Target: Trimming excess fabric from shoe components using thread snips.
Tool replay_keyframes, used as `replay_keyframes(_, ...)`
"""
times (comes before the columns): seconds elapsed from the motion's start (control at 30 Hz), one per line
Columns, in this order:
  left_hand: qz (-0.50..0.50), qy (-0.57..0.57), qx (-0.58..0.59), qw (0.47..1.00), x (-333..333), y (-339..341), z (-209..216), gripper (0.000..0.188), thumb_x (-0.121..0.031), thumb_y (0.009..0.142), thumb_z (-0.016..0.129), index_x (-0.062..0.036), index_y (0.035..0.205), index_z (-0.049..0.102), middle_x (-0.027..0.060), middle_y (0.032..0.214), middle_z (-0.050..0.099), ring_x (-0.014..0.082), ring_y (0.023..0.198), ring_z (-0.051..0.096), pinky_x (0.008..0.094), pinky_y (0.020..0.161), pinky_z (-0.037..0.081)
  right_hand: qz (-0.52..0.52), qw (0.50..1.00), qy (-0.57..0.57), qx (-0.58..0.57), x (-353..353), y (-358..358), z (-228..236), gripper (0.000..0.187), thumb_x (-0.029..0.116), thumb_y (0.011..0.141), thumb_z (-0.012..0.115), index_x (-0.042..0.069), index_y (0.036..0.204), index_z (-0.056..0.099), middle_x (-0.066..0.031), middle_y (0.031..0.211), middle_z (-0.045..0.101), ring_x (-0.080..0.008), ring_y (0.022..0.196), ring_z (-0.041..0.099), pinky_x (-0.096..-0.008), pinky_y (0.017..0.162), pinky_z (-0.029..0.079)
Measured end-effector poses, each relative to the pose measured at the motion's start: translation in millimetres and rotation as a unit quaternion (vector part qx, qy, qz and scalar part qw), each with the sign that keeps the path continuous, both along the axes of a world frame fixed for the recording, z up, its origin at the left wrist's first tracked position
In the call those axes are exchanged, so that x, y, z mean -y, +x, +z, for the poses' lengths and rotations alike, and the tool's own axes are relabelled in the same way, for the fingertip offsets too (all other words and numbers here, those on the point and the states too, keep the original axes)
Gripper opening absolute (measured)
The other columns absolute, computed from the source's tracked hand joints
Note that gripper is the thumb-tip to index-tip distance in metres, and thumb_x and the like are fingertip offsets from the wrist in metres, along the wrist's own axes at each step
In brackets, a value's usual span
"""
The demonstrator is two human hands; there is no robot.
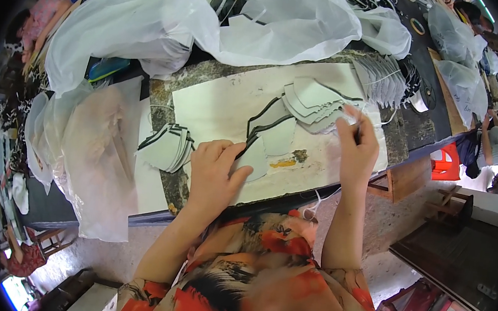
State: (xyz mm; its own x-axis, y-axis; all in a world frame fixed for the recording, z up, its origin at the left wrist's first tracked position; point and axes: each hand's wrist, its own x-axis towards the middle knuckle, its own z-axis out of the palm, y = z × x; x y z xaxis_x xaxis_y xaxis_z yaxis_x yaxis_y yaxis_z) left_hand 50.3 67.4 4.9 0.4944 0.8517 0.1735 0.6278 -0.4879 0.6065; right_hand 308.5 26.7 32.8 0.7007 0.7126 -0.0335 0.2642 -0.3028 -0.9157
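On a pale work sheet (pixel 206 106) lie several light grey cut pieces with black strips along one edge. My left hand (pixel 215 167) rests at the sheet's near side, thumb and bent fingers closed on a grey cut piece (pixel 254 161). Just beyond it, more black-edged pieces (pixel 277 139) overlap in a row. My right hand (pixel 359 143) is raised at the right end of a fanned stack of grey pieces (pixel 313 102), its fingers pinched together. Whatever they hold is too small or hidden to make out.
Left of the sheet sits another bundle of black-edged pieces (pixel 167 146), beside a clear plastic bag (pixel 99 153). A tied grey stack (pixel 379 79) stands at the far right corner. Large translucent bags (pixel 291 27) cover the table's back. Other people work at both sides; a red stool (pixel 447 162) stands right.
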Motion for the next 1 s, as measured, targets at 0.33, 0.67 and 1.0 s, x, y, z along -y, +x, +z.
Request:
replay_keyframes(0.33,-0.020,0.018,-0.001,1.000,13.9,-8.4,0.0,0.045,-0.019,0.079,0.078,-0.0107,0.123,0.069,0.0058,0.111,0.064,0.0277,0.107,0.056,0.0423,0.094,0.038,0.332,0.929,-0.104,0.127,2.1,-74.7,-16.0,0.051,0.026,0.090,0.072,0.014,0.137,0.058,-0.0203,0.090,0.072,-0.0414,0.086,0.069,-0.0491,0.074,0.053)
replay_keyframes(0.67,-0.046,-0.024,0.024,0.998,18.8,-16.4,0.4,0.059,-0.015,0.079,0.077,-0.0108,0.136,0.062,0.0097,0.116,0.061,0.0291,0.110,0.055,0.0419,0.100,0.039,0.278,0.949,-0.149,0.019,9.2,-71.9,-11.3,0.042,0.024,0.089,0.071,0.010,0.126,0.060,-0.0193,0.089,0.071,-0.0373,0.083,0.070,-0.0440,0.074,0.053)
replay_keyframes(1.0,0.032,-0.281,0.245,0.927,17.0,-17.1,12.4,0.046,-0.011,0.091,0.072,-0.0073,0.136,0.061,0.0098,0.107,0.059,0.0177,0.091,0.056,0.0281,0.081,0.048,0.331,0.930,-0.086,-0.136,17.2,-74.8,-9.3,0.024,0.018,0.090,0.074,0.001,0.106,0.068,-0.0055,0.078,0.062,-0.0066,0.073,0.053,-0.0261,0.066,0.047)
